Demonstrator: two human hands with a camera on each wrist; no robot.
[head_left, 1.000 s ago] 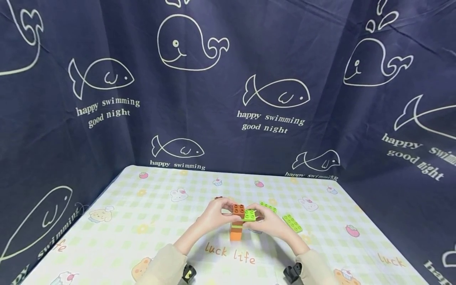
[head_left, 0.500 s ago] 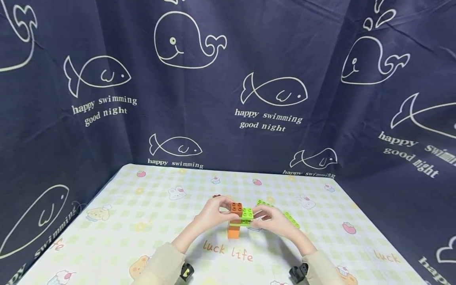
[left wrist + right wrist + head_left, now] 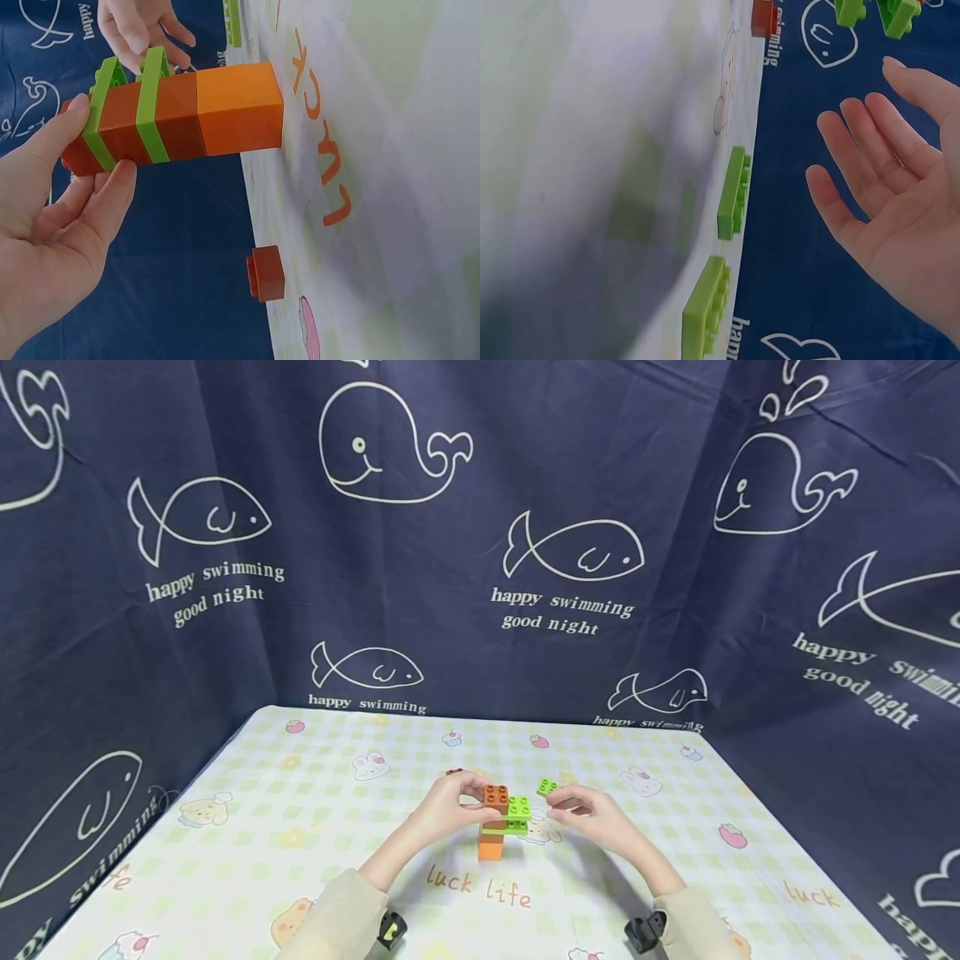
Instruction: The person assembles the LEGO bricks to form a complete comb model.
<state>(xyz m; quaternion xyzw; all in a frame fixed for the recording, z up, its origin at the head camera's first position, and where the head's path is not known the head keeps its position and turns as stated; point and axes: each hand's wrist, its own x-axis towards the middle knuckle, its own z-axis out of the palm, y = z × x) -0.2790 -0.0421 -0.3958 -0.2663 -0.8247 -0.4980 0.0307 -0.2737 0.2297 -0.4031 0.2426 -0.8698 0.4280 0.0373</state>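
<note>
A tower of toy building bricks [image 3: 491, 846] stands upright near the middle of the table. In the left wrist view its orange brick [image 3: 240, 109] is lowest, then reddish-brown bricks alternate with two green plates [image 3: 152, 105] that jut out to the right. My left hand [image 3: 447, 804] grips the tower's upper part from the left, thumb and fingers on opposite sides. Right of the tower, my right hand [image 3: 592, 814] hovers apart from it, holding nothing. In the right wrist view the right hand's fingers [image 3: 855, 154] are spread and slightly bent.
Two loose green plates [image 3: 733, 193] [image 3: 703, 309] lie studs up on the table behind the right hand, which partly hides them in the head view. A reddish-brown brick [image 3: 268, 274] lies behind the left hand. A dark blue printed curtain [image 3: 465, 568] surrounds the table [image 3: 262, 877].
My right hand has let go of the green plate's end and drawn away to the right. The left hand keeps its grip on the tower. The head view has shifted slightly.
</note>
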